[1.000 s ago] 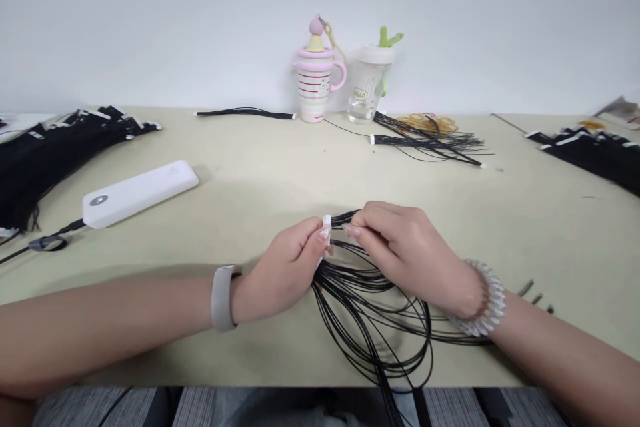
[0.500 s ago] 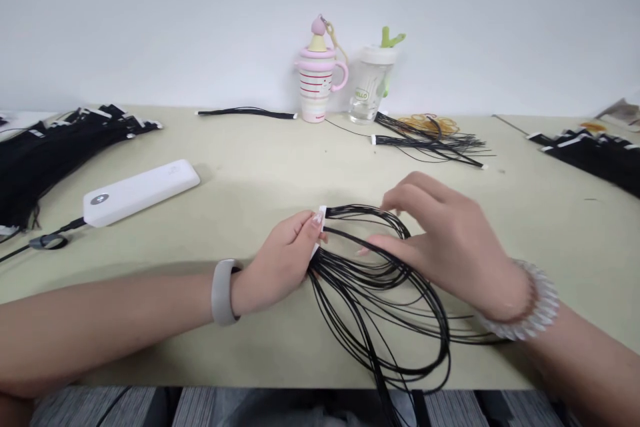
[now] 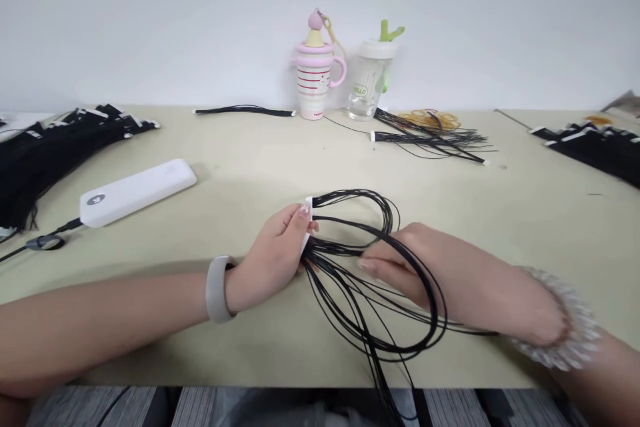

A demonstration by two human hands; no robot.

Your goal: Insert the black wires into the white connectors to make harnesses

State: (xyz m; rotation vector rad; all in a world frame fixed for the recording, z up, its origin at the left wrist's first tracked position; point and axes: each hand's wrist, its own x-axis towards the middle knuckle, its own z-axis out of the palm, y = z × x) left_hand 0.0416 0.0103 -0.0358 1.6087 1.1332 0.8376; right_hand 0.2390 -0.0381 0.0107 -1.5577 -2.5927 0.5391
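Observation:
My left hand is closed on the white connectors of a black wire harness, thumb on top. From there the black wires fan out to the right in several loops, some hanging past the table's front edge. My right hand reaches in among the loops, its thumb and fingers pinched on a bunch of wires that runs from the lower connector. One large loop passes across the fingers of my right hand. The fingertips under the connectors are partly hidden.
A white power bank with a cable lies to the left, near a pile of black wire harnesses. Behind stand a pink striped cup and a clear bottle. Loose harnesses, yellow rubber bands and another pile lie right.
My right hand has moved down from the upper loop and its fingers have closed on wires in the middle. My left hand has shifted slightly left and up with the connectors.

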